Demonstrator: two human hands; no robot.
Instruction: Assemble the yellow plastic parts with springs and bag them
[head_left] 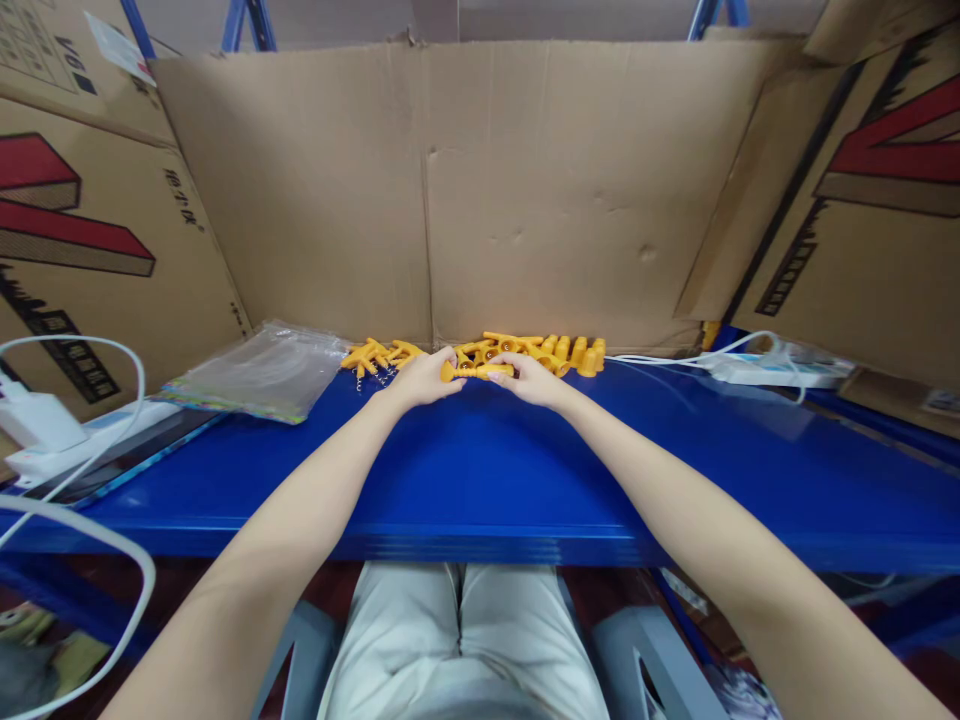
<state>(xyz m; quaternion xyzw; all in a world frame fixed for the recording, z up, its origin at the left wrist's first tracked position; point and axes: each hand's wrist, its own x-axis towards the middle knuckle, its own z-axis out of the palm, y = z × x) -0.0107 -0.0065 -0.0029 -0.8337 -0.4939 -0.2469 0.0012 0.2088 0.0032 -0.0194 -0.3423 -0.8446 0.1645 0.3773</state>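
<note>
At the back of the blue table, my left hand (426, 380) and my right hand (531, 380) pinch a slim yellow plastic corkscrew part (474, 371) from its two ends. It lies level between my fingertips, its left end wider and rounded. Just left of my left hand is a heap of yellow corkscrews (369, 356), some with metal spirals showing. Behind my hands, yellow plastic pieces with round openings (475, 350) are piled and partly hidden by my fingers. Yellow cup-shaped pieces (589, 358) stand beyond my right hand.
Cardboard (570, 190) walls off the back. Clear plastic bags (259, 372) lie to the left, near a white power strip (90, 440) with a plug and cables. Another power strip (780, 370) sits at the right. The blue table's (495, 480) front edge is above my lap.
</note>
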